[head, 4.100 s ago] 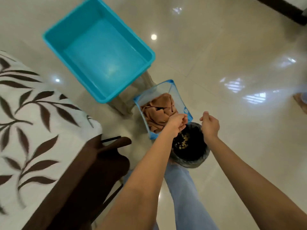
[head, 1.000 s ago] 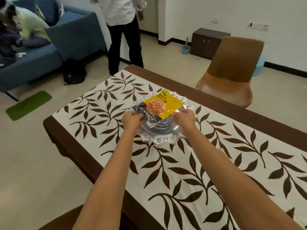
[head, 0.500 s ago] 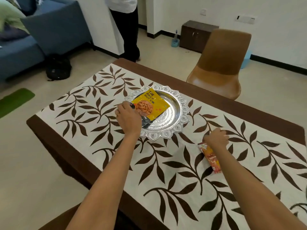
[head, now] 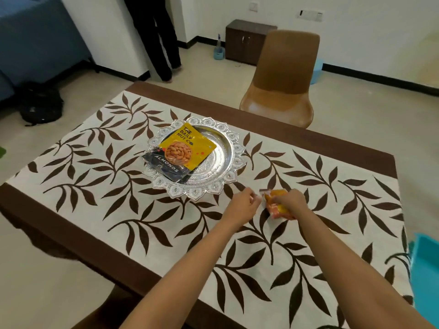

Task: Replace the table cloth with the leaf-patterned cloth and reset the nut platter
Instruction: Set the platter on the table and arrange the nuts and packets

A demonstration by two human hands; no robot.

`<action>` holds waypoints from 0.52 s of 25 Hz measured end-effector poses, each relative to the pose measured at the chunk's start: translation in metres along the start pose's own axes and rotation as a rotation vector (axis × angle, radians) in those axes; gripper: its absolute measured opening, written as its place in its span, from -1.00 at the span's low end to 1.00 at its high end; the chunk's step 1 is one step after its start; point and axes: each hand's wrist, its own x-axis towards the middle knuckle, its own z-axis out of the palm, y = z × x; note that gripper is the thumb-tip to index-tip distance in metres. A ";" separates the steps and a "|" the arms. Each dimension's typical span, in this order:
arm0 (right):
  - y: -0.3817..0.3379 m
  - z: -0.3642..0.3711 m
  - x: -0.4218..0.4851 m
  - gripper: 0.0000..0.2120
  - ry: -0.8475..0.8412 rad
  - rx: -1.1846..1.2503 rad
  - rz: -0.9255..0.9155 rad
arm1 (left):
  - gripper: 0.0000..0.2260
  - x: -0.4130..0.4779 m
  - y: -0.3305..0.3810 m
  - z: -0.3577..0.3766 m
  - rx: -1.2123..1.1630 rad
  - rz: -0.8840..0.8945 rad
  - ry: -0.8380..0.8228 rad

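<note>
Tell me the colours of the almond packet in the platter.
The almond packet is yellow above, black below; head view.

Near the platter [head: 237,148] the right hand [head: 287,200] hides part of the orange packet [head: 276,209], its print unreadably blurred; far right of it the frame edge cuts a blue tub [head: 425,269]; beyond it a person [head: 152,32] shows legs only.

White walls [head: 356,32] with black skirting [head: 380,78] meet a pale glossy floor [head: 368,115]. A brown chair [head: 285,74] stands ahead, a dark low cabinet [head: 247,41] against the wall behind it; at left, a blue sofa [head: 35,41], a black backpack [head: 40,106] on the floor nearby
</note>
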 end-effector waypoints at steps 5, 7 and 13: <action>-0.037 -0.021 -0.018 -0.29 0.230 0.331 -0.160 | -0.37 0.003 0.016 0.004 -0.471 -0.221 -0.107; -0.062 -0.021 -0.032 -0.28 0.213 0.441 -0.305 | -0.41 0.009 0.037 -0.019 -0.743 -0.100 0.002; -0.128 0.034 -0.076 -0.55 0.065 0.286 -0.592 | -0.77 0.015 0.033 -0.111 -0.807 -0.144 0.453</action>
